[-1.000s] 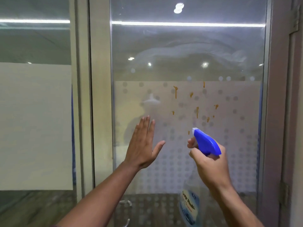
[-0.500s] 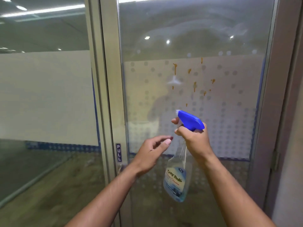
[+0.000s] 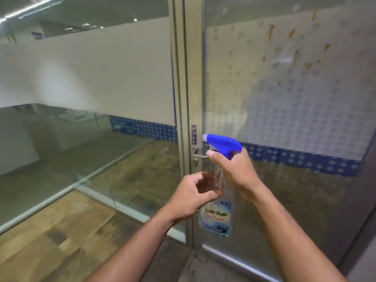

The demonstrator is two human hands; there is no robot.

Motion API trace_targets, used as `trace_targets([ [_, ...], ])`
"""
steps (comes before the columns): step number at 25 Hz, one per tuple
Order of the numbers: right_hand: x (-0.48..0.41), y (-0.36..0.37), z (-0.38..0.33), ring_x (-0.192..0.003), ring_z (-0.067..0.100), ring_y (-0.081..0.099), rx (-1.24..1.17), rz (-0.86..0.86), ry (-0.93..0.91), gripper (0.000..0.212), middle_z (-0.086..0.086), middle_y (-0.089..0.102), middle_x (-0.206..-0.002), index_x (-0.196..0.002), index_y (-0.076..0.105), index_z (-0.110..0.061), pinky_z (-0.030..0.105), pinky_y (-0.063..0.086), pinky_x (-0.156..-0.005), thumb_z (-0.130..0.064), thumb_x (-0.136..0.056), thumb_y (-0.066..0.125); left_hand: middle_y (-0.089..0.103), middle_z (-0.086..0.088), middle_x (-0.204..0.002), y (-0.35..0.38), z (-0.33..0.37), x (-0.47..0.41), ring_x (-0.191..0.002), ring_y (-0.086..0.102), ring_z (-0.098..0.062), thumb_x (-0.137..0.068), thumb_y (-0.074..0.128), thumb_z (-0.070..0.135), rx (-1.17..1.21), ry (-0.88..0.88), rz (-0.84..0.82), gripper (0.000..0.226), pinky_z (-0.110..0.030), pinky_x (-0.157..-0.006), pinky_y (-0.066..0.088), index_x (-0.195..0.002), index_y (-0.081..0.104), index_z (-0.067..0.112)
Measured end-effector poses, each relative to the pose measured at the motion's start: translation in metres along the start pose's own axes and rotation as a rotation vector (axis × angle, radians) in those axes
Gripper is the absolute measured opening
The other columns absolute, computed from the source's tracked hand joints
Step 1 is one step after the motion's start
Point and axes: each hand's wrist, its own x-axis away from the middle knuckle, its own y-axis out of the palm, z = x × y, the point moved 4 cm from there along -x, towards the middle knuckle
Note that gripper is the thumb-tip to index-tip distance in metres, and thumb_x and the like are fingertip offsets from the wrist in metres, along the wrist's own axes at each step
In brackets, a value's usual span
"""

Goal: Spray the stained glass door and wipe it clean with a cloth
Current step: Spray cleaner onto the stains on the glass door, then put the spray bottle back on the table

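Observation:
The glass door [image 3: 284, 180] fills the right half, with a dotted frosted band and several orange stains [image 3: 293, 51] at the upper right. My right hand [image 3: 234, 169] grips the neck of a clear spray bottle [image 3: 216, 218] with a blue trigger head [image 3: 222, 144], nozzle pointing left. My left hand [image 3: 193, 198] curls around the bottle's upper body just below the right hand, fingers touching or nearly touching it. No cloth is in view.
The door's metal frame [image 3: 189, 78] carries a PULL label [image 3: 194, 134] and a lever handle [image 3: 198, 155] just behind the bottle. A fixed glass panel [image 3: 85, 98] with a frosted band spans the left. Wooden floor [image 3: 61, 241] lies below.
The view has swung down and left. My left hand left the glass and came to the bottle. The right hand lowered the bottle away from the stains, toward the door handle.

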Motion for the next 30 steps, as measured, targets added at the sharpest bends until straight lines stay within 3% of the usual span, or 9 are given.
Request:
trace_targets([
  [4, 0.04, 0.065, 0.011, -0.078, 0.013, 0.064, 0.032, -0.174, 0.03, 0.02, 0.019, 0.072, -0.093, -0.098, 0.074, -0.017, 0.033, 0.055, -0.079, -0.033, -0.088, 0.08, 0.085, 0.009, -0.103, -0.046, -0.005, 0.08, -0.099, 0.078, -0.004, -0.082, 0.088, 0.017, -0.065, -0.074, 0.2, 0.031, -0.024, -0.093, 0.061, -0.111, 0.077, 0.02],
  [8, 0.08, 0.146, 0.007, -0.077, 0.017, 0.064, 0.084, -0.299, 0.014, 0.015, 0.015, 0.075, -0.094, -0.093, 0.074, -0.013, 0.045, 0.057, -0.08, -0.023, -0.093, 0.085, 0.083, -0.001, -0.109, -0.1, -0.011, 0.167, -0.097, 0.075, -0.006, -0.082, 0.095, 0.013, -0.171, -0.191, 0.433, 0.041, -0.03, -0.097, 0.062, -0.118, 0.076, 0.012],
  [13, 0.142, 0.266, -0.015, -0.086, 0.032, 0.076, 0.079, -0.445, 0.033, 0.01, 0.005, 0.081, -0.09, -0.09, 0.076, -0.022, 0.055, 0.061, -0.084, -0.026, -0.093, 0.085, 0.08, 0.007, -0.105, -0.17, -0.008, 0.292, -0.087, 0.073, 0.009, -0.085, 0.093, 0.007, -0.224, -0.276, 0.639, 0.036, -0.01, -0.084, 0.056, -0.112, 0.074, 0.023],
  [16, 0.194, 0.347, -0.028, -0.088, 0.034, 0.076, 0.05, -0.517, 0.05, 0.01, 0.008, 0.081, -0.092, -0.094, 0.077, -0.023, 0.058, 0.062, -0.085, -0.028, -0.093, 0.085, 0.081, 0.004, -0.108, -0.217, -0.005, 0.382, -0.1, 0.076, -0.003, -0.085, 0.093, 0.011, -0.251, -0.337, 0.755, 0.036, -0.023, -0.097, 0.061, -0.114, 0.075, 0.024],
  [18, 0.232, 0.401, -0.038, -0.087, 0.031, 0.078, 0.033, -0.597, 0.063, 0.01, 0.007, 0.081, -0.092, -0.096, 0.076, -0.025, 0.057, 0.063, -0.085, -0.029, -0.093, 0.085, 0.081, -0.007, -0.115, -0.245, -0.004, 0.443, -0.111, 0.077, -0.023, -0.086, 0.093, 0.012, -0.269, -0.369, 0.814, 0.042, -0.043, -0.107, 0.061, -0.124, 0.075, 0.012],
  [20, 0.271, 0.455, -0.051, -0.086, 0.025, 0.079, 0.029, -0.677, 0.068, 0.01, 0.004, 0.082, -0.092, -0.095, 0.076, -0.028, 0.051, 0.064, -0.082, -0.033, -0.093, 0.084, 0.081, -0.01, -0.118, -0.271, -0.002, 0.506, -0.114, 0.076, -0.028, -0.087, 0.092, 0.012, -0.303, -0.405, 0.875, 0.045, -0.049, -0.11, 0.059, -0.127, 0.074, 0.01],
  [25, 0.359, 0.563, -0.086, -0.082, 0.008, 0.077, -0.016, -0.829, 0.068, 0.011, -0.012, 0.08, -0.093, -0.092, 0.073, -0.033, 0.019, 0.06, -0.07, -0.036, -0.093, 0.084, 0.081, -0.009, -0.119, -0.313, 0.008, 0.645, -0.115, 0.076, -0.026, -0.087, 0.089, 0.008, -0.36, -0.459, 1.022, 0.043, -0.05, -0.11, 0.058, -0.127, 0.074, 0.009],
  [28, 0.405, 0.617, -0.107, -0.086, 0.001, 0.076, -0.064, -0.96, 0.07, 0.01, -0.019, 0.08, -0.095, -0.096, 0.072, -0.034, 0.011, 0.057, -0.07, -0.033, -0.095, 0.082, 0.082, -0.006, -0.115, -0.326, 0.013, 0.716, -0.111, 0.077, -0.024, -0.083, 0.089, 0.011, -0.383, -0.441, 1.137, 0.041, -0.049, -0.107, 0.06, -0.122, 0.076, 0.011],
  [30, 0.435, 0.65, -0.12, -0.089, 0.004, 0.078, -0.07, -1.054, 0.071, 0.012, -0.01, 0.081, -0.094, -0.104, 0.073, -0.03, 0.015, 0.059, -0.073, -0.034, -0.096, 0.08, 0.082, -0.004, -0.114, -0.332, 0.016, 0.759, -0.111, 0.076, -0.021, -0.084, 0.088, 0.005, -0.387, -0.454, 1.224, 0.039, -0.046, -0.107, 0.06, -0.121, 0.076, 0.011],
])
